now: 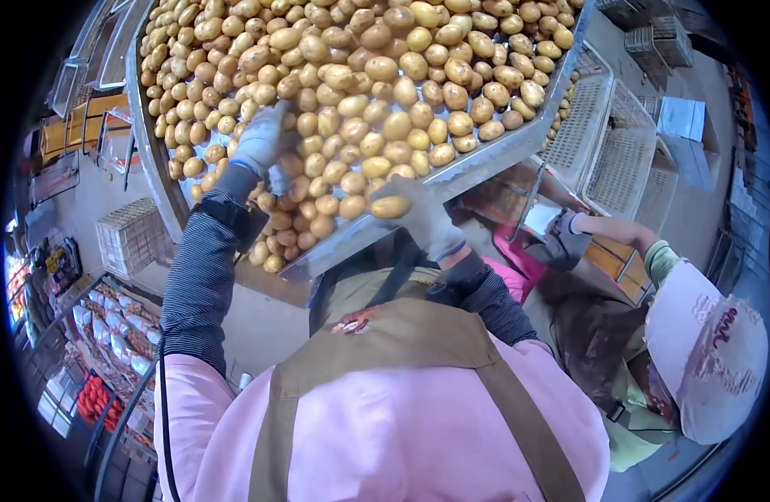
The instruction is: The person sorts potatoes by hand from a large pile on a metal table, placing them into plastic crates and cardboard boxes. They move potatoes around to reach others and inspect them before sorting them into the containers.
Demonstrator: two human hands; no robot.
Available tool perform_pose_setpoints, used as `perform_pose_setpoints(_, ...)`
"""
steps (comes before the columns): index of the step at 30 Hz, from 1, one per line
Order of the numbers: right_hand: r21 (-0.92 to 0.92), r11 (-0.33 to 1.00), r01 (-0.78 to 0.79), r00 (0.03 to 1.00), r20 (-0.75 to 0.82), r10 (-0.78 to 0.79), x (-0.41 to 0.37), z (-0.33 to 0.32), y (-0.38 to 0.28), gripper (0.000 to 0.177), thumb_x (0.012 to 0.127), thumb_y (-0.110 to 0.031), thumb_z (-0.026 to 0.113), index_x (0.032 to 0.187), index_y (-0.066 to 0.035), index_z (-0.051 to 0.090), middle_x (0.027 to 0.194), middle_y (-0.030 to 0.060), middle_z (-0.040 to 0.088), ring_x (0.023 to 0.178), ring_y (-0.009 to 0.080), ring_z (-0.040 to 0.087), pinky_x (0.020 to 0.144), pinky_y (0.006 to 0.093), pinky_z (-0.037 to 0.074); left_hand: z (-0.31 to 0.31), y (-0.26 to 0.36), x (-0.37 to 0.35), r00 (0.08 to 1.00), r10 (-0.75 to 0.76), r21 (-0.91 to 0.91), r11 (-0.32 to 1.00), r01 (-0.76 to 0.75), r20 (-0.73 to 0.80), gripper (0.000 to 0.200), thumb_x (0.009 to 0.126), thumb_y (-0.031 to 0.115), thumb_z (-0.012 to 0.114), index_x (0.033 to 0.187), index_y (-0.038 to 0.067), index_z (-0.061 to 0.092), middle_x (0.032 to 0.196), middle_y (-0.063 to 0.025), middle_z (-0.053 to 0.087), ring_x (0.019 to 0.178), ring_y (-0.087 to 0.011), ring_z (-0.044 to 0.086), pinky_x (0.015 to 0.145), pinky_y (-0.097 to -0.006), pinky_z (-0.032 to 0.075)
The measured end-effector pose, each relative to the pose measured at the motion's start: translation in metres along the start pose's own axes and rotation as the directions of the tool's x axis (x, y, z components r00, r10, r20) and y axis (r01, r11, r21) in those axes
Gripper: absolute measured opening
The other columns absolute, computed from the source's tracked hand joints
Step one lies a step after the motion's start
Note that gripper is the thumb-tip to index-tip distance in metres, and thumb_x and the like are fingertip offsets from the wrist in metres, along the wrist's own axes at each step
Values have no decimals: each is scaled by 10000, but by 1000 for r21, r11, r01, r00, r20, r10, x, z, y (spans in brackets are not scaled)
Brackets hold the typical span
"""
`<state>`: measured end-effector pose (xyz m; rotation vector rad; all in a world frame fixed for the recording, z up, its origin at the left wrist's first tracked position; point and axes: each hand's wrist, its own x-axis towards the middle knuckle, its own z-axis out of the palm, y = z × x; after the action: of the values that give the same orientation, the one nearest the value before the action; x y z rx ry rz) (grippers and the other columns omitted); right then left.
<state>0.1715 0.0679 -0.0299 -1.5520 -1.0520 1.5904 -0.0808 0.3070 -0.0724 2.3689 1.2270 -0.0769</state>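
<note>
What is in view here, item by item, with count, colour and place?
Potatoes: many, yellow-brown, heaped on the table
Metal table: one, silver-grey, in front of the person
Mesh crates: several, off-white, right of the table and upper right
Floor crate: one, whitish, left of the table
Box: one, pale blue-white, far right
Filled bags: several, brown and white, lower left
Red bundle: one, lower left
Co-worker: one, pale cap, right
Held potato: one, yellow, in the right hand
Left hand: one, pale glove, among potatoes, grip unclear
Right hand: one, pale glove, over the table's near edge
</note>
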Motion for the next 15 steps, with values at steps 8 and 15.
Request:
perform_pose_setpoints(8,74,994,83,973,-220,-65,-11,-24,2,442,1096,-315,406,1017,9,696,944,103,711,857,197,670,781,322,544,9,18,-38,904,-317,-211,941,263,-287,349,934,395,678,1143,116,698,1036,-172,715,948,-349,682,863,-447,534)
perform_pose_setpoints(15,-189,974,126,975,-157,-157,-6,-27,-5,333,1020,-228,480,1026,28,694,1098,117,697,1029,213,680,808,308,550,-16,108,33,928,211,217,965,-148,-308,451,914,266,702,1344,161,616,1278,-128,640,1153,-337,602,987,-440,491)
